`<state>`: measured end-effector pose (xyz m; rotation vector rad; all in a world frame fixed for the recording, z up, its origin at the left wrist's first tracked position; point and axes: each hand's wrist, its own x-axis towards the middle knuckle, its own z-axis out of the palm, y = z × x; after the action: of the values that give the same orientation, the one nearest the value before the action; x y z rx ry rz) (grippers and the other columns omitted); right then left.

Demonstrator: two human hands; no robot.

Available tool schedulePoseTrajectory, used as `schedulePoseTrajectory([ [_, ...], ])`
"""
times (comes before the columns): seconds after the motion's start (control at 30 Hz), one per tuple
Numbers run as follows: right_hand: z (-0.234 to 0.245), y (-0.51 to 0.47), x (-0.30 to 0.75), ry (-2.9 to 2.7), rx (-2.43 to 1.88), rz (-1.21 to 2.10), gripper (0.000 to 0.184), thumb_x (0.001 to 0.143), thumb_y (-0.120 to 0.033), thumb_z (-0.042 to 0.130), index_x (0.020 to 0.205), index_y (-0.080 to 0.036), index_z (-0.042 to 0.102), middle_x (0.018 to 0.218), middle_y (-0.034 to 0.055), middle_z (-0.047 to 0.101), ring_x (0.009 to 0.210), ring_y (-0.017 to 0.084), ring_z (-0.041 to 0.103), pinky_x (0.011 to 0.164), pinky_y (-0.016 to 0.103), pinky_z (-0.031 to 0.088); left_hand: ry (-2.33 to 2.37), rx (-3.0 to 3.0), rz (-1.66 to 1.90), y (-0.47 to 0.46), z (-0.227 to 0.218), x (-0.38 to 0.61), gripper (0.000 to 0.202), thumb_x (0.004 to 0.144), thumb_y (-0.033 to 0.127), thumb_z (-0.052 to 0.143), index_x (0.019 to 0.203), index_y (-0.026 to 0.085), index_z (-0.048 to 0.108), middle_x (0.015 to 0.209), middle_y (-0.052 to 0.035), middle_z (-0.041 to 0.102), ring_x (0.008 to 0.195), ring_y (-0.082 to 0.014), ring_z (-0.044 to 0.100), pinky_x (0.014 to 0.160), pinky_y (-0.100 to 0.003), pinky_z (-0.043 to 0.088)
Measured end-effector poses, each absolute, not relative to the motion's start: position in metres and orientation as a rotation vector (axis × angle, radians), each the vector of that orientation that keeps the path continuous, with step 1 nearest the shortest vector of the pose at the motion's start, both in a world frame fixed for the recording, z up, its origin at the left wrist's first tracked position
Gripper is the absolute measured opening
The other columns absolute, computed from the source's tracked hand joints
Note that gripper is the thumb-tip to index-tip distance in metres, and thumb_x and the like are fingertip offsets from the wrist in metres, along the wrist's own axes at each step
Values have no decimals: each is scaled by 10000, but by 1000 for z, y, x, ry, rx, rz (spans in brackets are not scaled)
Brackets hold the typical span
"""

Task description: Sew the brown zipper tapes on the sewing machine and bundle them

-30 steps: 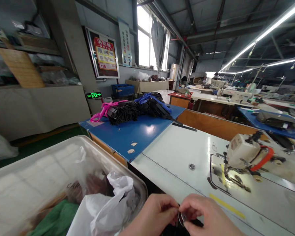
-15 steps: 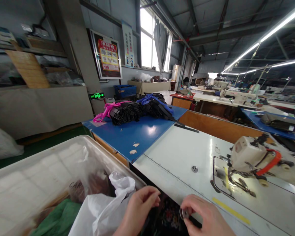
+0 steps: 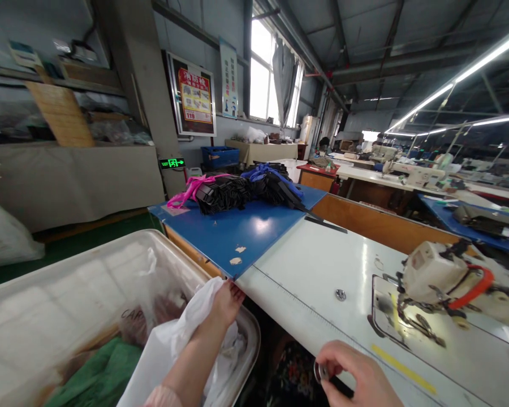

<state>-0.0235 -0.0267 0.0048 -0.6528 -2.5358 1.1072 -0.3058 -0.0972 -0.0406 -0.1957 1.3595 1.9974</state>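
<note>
My right hand [image 3: 352, 370] pinches a small metal bobbin [image 3: 321, 372] between thumb and index finger, just off the front edge of the white sewing table [image 3: 297, 271]. My left hand [image 3: 228, 302] is stretched out near the corner where the white and blue tabletops meet, above a white plastic bag [image 3: 161, 350]. Its fingers look closed together; what they hold, if anything, is too small to make out. A small round metal part [image 3: 340, 295], like a bobbin case, lies on the white tabletop. To its right stands the sewing machine head [image 3: 432, 271].
A large white bin [image 3: 89, 263] on the left holds plastic bags and green fabric [image 3: 97, 373]. Bundled black strips [image 3: 223, 195], tied with pink and blue, lie on the blue tabletop [image 3: 207, 226]. Yellow tape [image 3: 402, 368] marks the white table's front.
My left hand has moved away from the right one, forward and left, to beside the blue table's corner. My right hand keeps the bobbin in nearly the same place.
</note>
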Motion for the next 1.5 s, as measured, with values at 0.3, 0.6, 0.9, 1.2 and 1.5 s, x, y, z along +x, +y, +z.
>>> schedulePoseTrajectory([
  [0.3,9,-34,-29,-2637,-622,1139,239,638,-84,497,811,-199,614,779,8,640,703,135,590,665,208,471,1159,-270,1948,-98,-37,-317,489,973,347,247,637,153,545,550,-27,584,492,-126,558,554,-225,493],
  [0.6,8,-39,-42,-2497,-756,1192,186,649,-108,511,774,-189,622,739,5,644,680,143,590,659,230,472,1340,-407,2006,-166,-54,-305,301,959,327,378,769,181,561,587,33,623,510,-112,579,520,-198,474],
  [0.9,4,-51,-148,-2511,-510,1355,171,654,-126,561,787,-184,653,728,2,649,659,130,590,636,219,465,1337,-430,2071,-186,-57,-297,237,949,289,424,917,127,593,716,-43,690,581,-144,651,509,-240,533],
  [1.2,-36,-63,-241,-2881,-348,921,170,723,-147,558,850,-183,665,824,37,705,728,149,631,657,227,453,1292,-372,2026,-192,-65,-299,265,946,290,432,923,104,620,713,-69,700,584,-153,660,526,-241,551],
  [1.5,-48,-60,-261,-3143,-87,779,176,707,-144,610,825,-212,721,898,37,713,876,184,641,760,254,458,1274,-459,2011,-191,-66,-299,271,944,278,429,879,106,628,748,-78,705,579,-158,657,512,-250,552],
])
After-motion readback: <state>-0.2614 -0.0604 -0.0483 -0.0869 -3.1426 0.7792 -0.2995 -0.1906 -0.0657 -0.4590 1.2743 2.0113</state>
